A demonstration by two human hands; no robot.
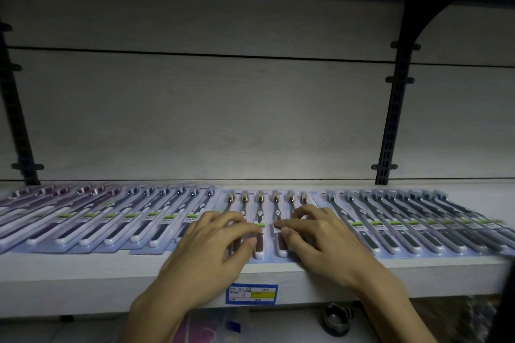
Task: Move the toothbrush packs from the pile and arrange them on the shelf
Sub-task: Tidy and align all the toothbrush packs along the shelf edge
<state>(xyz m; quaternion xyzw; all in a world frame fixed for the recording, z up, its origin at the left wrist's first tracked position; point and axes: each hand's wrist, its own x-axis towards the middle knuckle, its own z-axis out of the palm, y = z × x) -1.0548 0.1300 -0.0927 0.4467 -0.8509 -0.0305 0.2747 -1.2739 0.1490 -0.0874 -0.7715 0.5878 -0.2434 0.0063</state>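
Shelf [83,273] carries overlapping toothbrush packs [139,217] in one row, purple through blue to dark. Left hand [217,242] and right hand [320,234] rest on the brown-handled centre pack [267,203], fingers [245,227] lightly bent, pressing down, gripping nothing.

The scene is dim and grey-blue, with heavy vignetting darkening all four corners. The brightest patch falls low on the back panel [250,147], just above the shelf [83,281]. The toothbrush packs [156,211] blur toward the shelf's left and right ends. Wide-angle distortion bows the black bracket [398,97] and upper edge. The area below the shelf is murky.
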